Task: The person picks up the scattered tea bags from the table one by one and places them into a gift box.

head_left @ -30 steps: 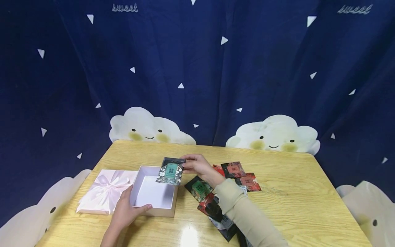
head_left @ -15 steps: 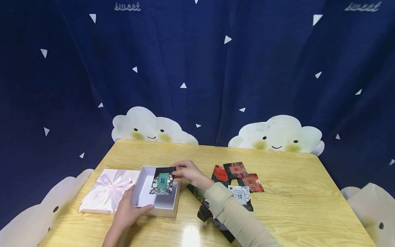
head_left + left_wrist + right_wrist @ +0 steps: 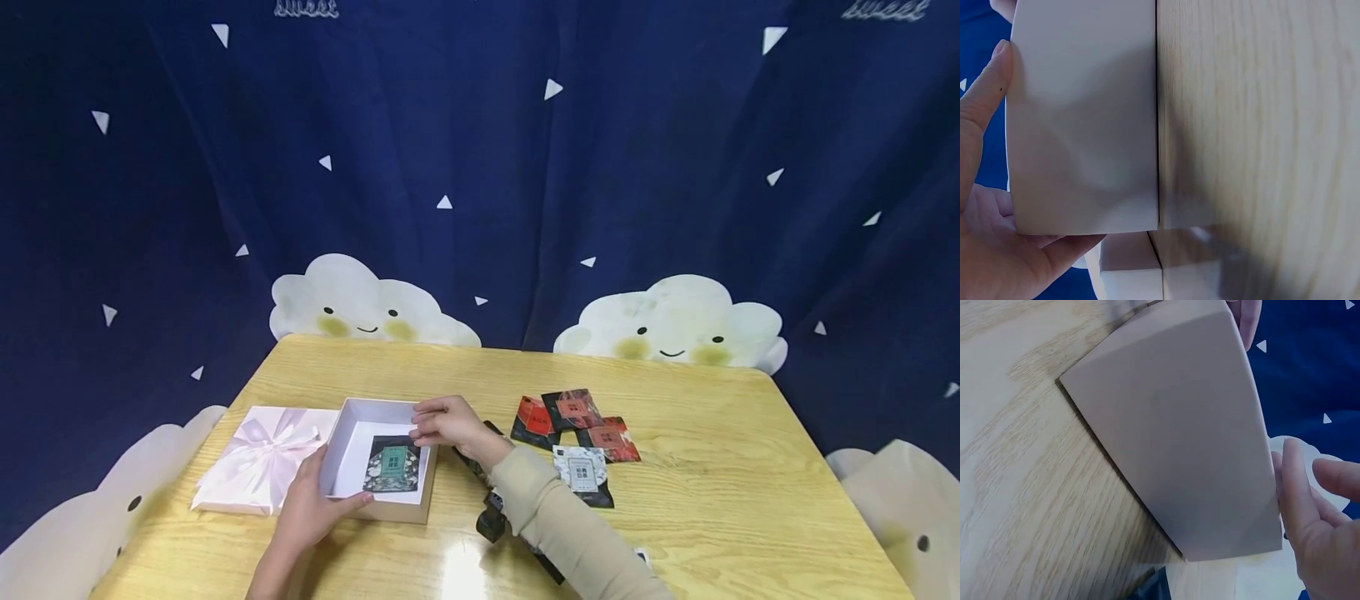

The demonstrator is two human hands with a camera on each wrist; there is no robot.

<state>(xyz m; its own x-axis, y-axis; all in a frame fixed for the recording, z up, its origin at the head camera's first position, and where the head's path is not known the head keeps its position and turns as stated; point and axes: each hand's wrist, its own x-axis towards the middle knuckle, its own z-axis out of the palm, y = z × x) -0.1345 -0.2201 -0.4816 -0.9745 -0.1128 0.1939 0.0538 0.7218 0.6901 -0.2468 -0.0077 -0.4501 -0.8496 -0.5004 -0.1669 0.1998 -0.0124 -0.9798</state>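
In the head view an uncovered pale pink gift box (image 3: 431,492) stands left of the table's middle. Inside it lies a dark sachet with a teal label (image 3: 394,464), flat on the bottom. My left hand (image 3: 306,508) holds the box by its near left corner, thumb along the front rim. Over the right rim hovers my right hand (image 3: 453,427), its fingers relaxed and apart from the sachet. The right wrist view shows that hand's fingers (image 3: 1297,487) at the box's upper edge with nothing between them. Left wrist view: the box's outer wall (image 3: 1085,119) beside my thumb.
A pink lid with a ribbon bow (image 3: 266,458) lies left of the box. Right of my right hand are several sachets, among them a red one (image 3: 536,421) and a white and black one (image 3: 582,473). More dark sachets (image 3: 491,518) lie partly under the right forearm.
My right hand has moved left and lowered the teal-labelled sachet into the box, then let it go. The left hand has stayed at the box's corner.
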